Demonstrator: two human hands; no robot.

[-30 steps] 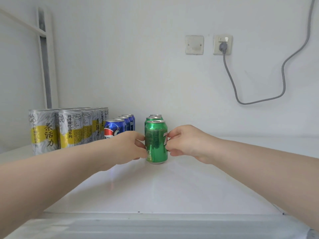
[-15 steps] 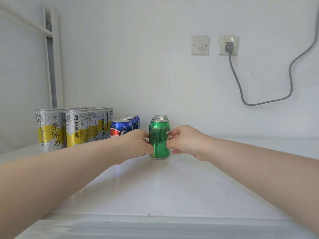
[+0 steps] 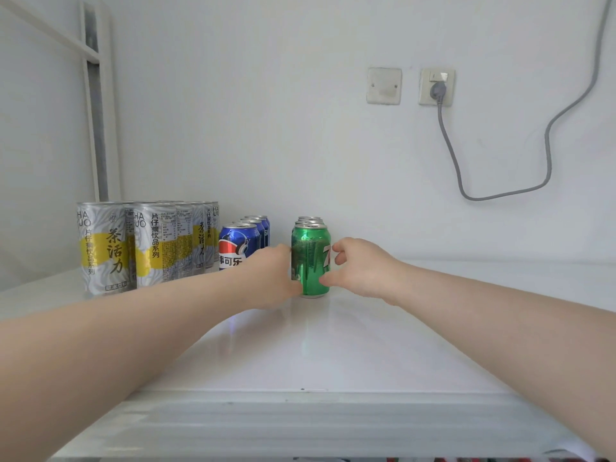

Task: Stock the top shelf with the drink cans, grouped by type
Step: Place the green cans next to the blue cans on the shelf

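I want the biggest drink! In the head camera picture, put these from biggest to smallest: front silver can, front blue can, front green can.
1. The front silver can: plainly the tallest and widest.
2. The front green can and the front blue can: they look about alike. The blue one's bottom is hidden, so I won't rank them.

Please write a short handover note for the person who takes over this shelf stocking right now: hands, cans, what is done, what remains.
Left hand: holds the front green can by its left side.
Right hand: thumb and fingers on the can's right side.
Cans: silver-and-yellow cans leftmost, blue cans next, green row to their right, all upright on the shelf.
Done: three types grouped; the front green can stands in line with its row.
Left: release it. Any unstocked cans are out of view.
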